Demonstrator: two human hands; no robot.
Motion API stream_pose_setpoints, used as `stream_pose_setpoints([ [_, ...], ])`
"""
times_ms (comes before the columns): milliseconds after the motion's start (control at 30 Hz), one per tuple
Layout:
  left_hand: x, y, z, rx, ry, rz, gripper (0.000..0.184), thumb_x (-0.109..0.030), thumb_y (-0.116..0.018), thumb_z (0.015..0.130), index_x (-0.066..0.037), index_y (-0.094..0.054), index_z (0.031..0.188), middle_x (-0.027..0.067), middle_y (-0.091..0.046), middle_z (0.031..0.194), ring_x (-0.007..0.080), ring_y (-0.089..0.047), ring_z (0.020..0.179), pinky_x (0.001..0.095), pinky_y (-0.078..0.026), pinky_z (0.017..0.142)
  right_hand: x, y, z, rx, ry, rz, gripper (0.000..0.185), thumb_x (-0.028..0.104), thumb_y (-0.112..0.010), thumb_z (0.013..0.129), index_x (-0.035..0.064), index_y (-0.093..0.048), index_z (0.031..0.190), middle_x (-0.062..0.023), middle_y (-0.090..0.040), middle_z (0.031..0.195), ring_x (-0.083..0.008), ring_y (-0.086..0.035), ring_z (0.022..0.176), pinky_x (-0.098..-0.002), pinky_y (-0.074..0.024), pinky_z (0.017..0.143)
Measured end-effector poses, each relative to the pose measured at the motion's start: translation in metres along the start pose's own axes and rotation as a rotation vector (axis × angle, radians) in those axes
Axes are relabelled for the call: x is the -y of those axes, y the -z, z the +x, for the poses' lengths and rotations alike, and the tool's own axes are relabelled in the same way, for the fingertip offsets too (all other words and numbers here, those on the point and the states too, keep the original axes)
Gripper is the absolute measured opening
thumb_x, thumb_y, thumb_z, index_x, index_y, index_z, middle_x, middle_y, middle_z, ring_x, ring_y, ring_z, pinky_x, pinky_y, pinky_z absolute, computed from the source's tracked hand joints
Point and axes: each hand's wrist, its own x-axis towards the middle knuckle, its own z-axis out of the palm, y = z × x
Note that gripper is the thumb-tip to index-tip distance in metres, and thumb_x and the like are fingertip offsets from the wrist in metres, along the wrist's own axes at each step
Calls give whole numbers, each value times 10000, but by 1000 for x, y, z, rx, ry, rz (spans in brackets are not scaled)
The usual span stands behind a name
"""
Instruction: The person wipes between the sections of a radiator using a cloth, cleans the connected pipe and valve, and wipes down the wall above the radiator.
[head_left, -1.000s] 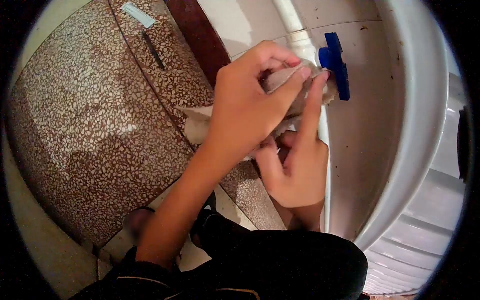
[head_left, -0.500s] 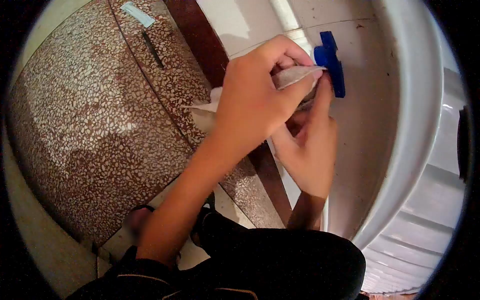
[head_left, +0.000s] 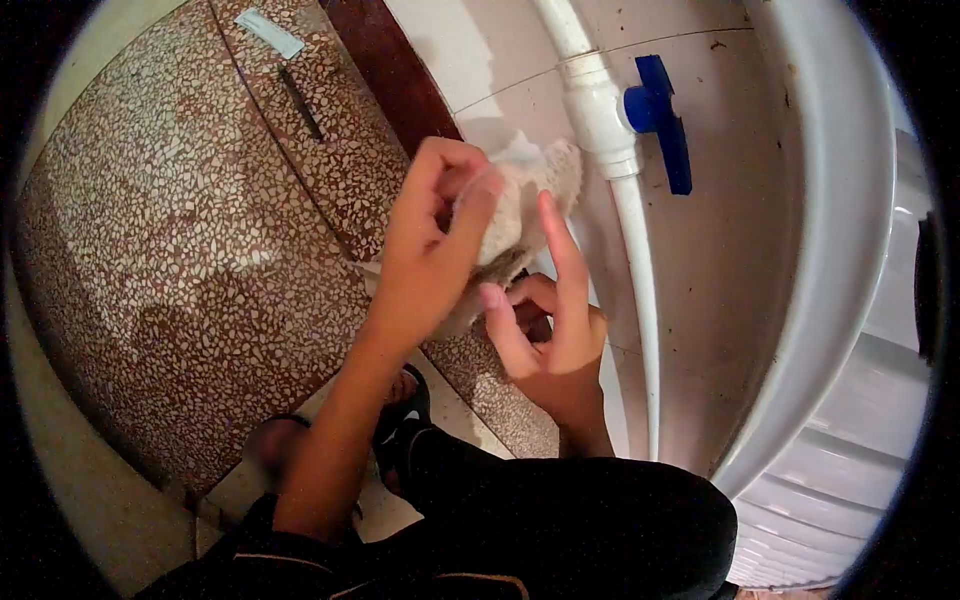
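Observation:
A crumpled whitish cloth [head_left: 507, 222] with grey, dirty patches is bunched in front of me, beside the white pipe. My left hand [head_left: 435, 235] grips it from the left, thumb and fingers pinched on its upper side. On the lower right is my right hand [head_left: 555, 335], its index finger stretched up against the cloth and its thumb apart near the grey underside. The other fingers of that hand are curled and partly shadowed. Right of the cloth, a white pipe [head_left: 600, 110] carries a blue valve handle [head_left: 660, 125], which neither hand touches.
A ribbed white basin or tub [head_left: 835, 290] curves along the right. Speckled stone flooring [head_left: 190, 250] spreads on the left, with a small pale packet [head_left: 269, 33] and a dark thin stick [head_left: 299, 102] lying on it. My black-clothed knee [head_left: 620, 520] is below.
Both hands have moved left and down, away from the blue valve handle, bringing the cloth along. The pipe joint now shows. My right hand's thumb and index finger have spread apart.

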Motion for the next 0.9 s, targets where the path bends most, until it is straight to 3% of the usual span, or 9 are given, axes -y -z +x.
stream_pose_setpoints([
  [67,-3,0,7,-135,44,-35,126,-89,-593,949,-40,-509,1029,0,-547,854,47,-498,827,204,-410,724,3,6,0,11,20,-28,630,24,-707,799,37,-491,1391,-105,-663,703,-128,-588,527,-267,-496,524],
  [267,-7,-13,29,-299,23,-126,218,-192,-624,953,12,-639,1028,-14,-611,735,10,-476,627,187,-344,528,-14,7,-6,-84,283,-102,386,-8,-685,801,34,-666,1184,-112,-677,754,-127,-586,526,-257,-480,517],
  [467,-13,-56,6,-237,-146,-7,264,-136,-585,974,34,-630,1170,42,-689,913,85,-605,787,243,-485,695,-23,0,-10,-17,-70,65,314,66,-559,900,5,-630,1200,-188,-676,820,-293,-669,676,-348,-517,638],
  [500,-11,-54,4,-230,-231,69,269,-99,-570,971,41,-612,1197,85,-697,951,115,-629,847,259,-495,739,-23,2,-12,124,-291,202,367,104,-510,933,2,-562,1282,-188,-677,1036,-293,-668,947,-362,-512,809],
  [533,-9,-52,0,-224,-317,147,280,-61,-556,969,47,-593,1225,128,-705,989,144,-653,907,275,-506,783,-24,0,-11,174,-355,295,369,105,-511,933,2,-558,1285,-186,-673,1045,-291,-663,956,-361,-509,815],
  [600,-8,-50,-15,-136,-229,145,324,-2,-525,957,51,-556,1274,213,-668,1133,215,-665,1026,301,-500,874,-30,-9,-11,220,-426,421,374,108,-513,934,3,-552,1291,-182,-666,1062,-286,-654,973,-360,-502,829],
  [667,-2,-53,-18,-81,-296,182,414,42,-513,927,76,-469,1338,286,-566,1274,412,-577,1174,382,-469,987,-33,-18,-9,212,-435,477,379,111,-515,935,3,-545,1296,-177,-658,1080,-281,-644,990,-358,-496,842],
  [733,-6,-56,-13,-67,-292,75,468,103,-496,897,65,-456,1362,278,-471,1392,403,-478,1294,377,-416,1059,-36,-25,-6,186,-422,501,384,115,-517,935,3,-538,1302,-173,-651,1098,-276,-635,1008,-357,-489,855],
  [900,-18,-51,27,-75,-570,425,621,161,-473,819,29,-414,1423,196,-313,1535,328,-338,1413,352,-318,1144,-39,-35,2,138,-431,528,398,122,-521,937,4,-522,1316,-163,-632,1142,-265,-612,1051,-354,-472,888],
])
